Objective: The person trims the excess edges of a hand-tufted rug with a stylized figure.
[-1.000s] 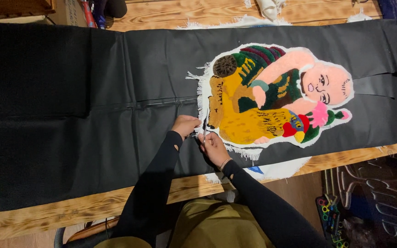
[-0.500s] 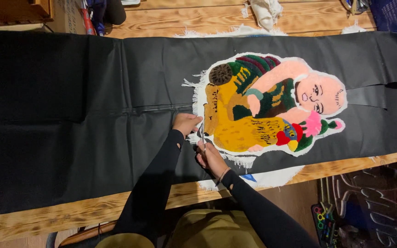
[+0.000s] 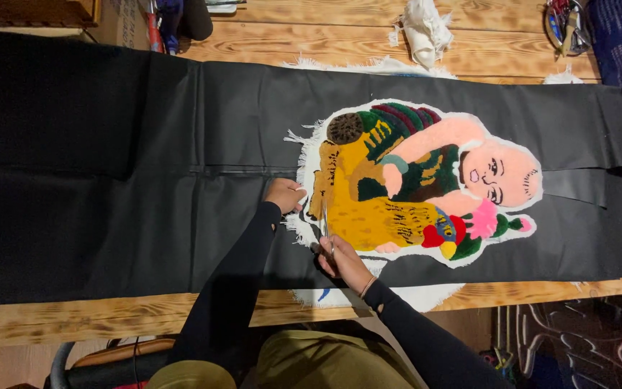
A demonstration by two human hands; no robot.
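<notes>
Pale wooden planks make up the table (image 3: 73, 320), and a long sheet of black fabric (image 3: 109, 180) covers most of it from the far left edge onward. Right of the fabric's middle lies a tufted rug (image 3: 412, 184) shaped as a seated figure in yellow, green, pink and red, with a frayed white backing border around it. The left hand (image 3: 284, 194) rests on the black fabric just left of the rug, fingers curled and touching the white fringe at the rug's left edge. Just right of it, the right hand (image 3: 340, 261) is clamped on a pair of scissors (image 3: 325, 227), whose blades point away from the person along the rug's lower left border. Both sleeves are black. Beyond the rug, at the table's far edge, sits a crumpled white cloth (image 3: 422, 29). Further right of the rug, a strip of black fabric overlaps the sheet near the figure's head.
</notes>
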